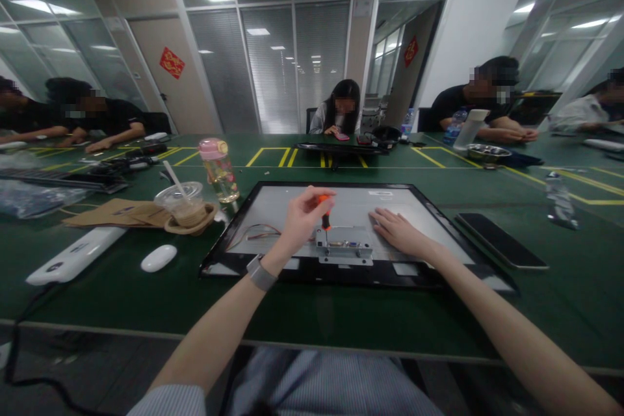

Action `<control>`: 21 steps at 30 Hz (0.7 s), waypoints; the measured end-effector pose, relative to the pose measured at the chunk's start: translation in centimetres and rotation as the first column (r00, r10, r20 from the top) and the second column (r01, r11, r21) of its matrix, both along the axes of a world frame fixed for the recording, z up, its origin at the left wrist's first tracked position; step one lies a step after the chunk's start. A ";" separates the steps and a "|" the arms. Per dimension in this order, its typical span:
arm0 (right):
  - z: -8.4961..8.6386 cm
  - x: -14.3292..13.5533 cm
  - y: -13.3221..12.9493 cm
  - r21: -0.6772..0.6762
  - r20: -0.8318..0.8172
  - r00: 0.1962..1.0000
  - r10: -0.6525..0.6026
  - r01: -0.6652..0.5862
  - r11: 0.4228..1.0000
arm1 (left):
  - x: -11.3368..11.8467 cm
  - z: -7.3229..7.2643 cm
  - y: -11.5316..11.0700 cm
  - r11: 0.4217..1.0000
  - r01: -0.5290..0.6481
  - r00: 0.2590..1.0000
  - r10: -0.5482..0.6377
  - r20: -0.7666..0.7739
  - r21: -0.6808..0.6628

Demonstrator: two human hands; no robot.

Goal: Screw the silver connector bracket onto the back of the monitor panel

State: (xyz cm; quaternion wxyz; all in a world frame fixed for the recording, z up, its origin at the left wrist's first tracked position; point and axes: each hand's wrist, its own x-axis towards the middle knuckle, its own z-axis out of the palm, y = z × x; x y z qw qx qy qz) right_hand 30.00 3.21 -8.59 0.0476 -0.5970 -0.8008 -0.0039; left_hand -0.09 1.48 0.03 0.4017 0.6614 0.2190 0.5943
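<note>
My left hand (303,216) is closed around the top of an orange and black screwdriver (326,220). The screwdriver stands upright, its shaft pointing down at the left part of a metal bracket with ports (345,247). Whether the tip sits in a screw is too small to tell. The bracket lies near the front edge of a flat display panel (412,198) with a black frame and grey back. To the right of the bracket, my right hand (400,231) lies flat on the panel with its fingers stretched out. Thin cables (260,231) run left of the bracket.
Left of the panel are a white mouse (158,258), a white power strip (75,257), a plastic cup (181,201) and a pink-lidded bottle (218,172). A dark phone (500,240) lies to the right. Several people sit across the green table (292,315).
</note>
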 end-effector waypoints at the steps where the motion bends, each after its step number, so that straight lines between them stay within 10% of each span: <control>1: 0.0 0.0 0.0 0.002 -0.002 1.000 0.001 -0.001 1.000 | 0.0 0.0 0.0 0.999 -0.036 0.999 0.036 -0.004 0.017; 21: 0.0 0.0 0.0 -0.011 -0.003 1.000 -0.001 0.001 1.000 | 0.2 0.2 -0.2 0.996 -0.055 0.997 0.058 -0.043 0.073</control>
